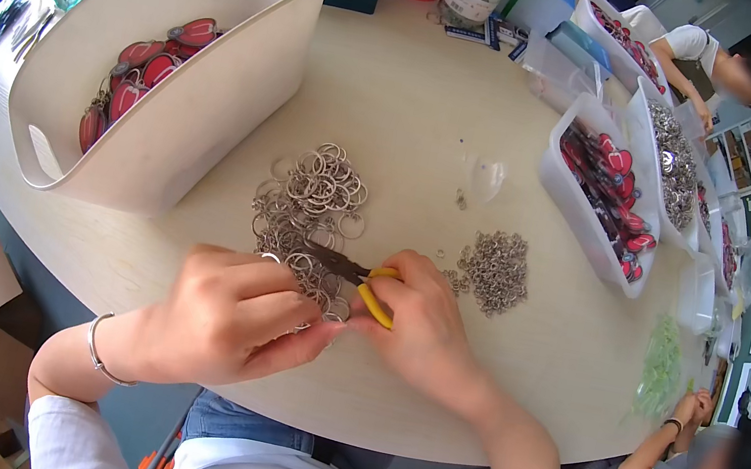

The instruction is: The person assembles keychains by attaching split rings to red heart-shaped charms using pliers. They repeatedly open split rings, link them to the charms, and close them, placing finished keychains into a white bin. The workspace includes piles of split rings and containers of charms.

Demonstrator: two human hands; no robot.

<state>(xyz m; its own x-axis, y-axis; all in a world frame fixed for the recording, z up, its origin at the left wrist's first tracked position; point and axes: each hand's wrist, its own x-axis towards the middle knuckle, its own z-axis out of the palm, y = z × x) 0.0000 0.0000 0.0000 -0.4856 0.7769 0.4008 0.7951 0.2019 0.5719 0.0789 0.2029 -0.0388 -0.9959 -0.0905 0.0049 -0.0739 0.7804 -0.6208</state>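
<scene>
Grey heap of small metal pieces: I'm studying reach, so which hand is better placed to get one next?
Probably the right hand: it is nearer the heap, though it holds yellow-handled metal pliers. The left hand is farther away, beside the silver metal rings.

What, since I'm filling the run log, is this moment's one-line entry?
left hand: at metal key rings, hold unclear | right hand: holding yellow-handled pliers over rings | nearby: small metal fittings, white tub
</scene>
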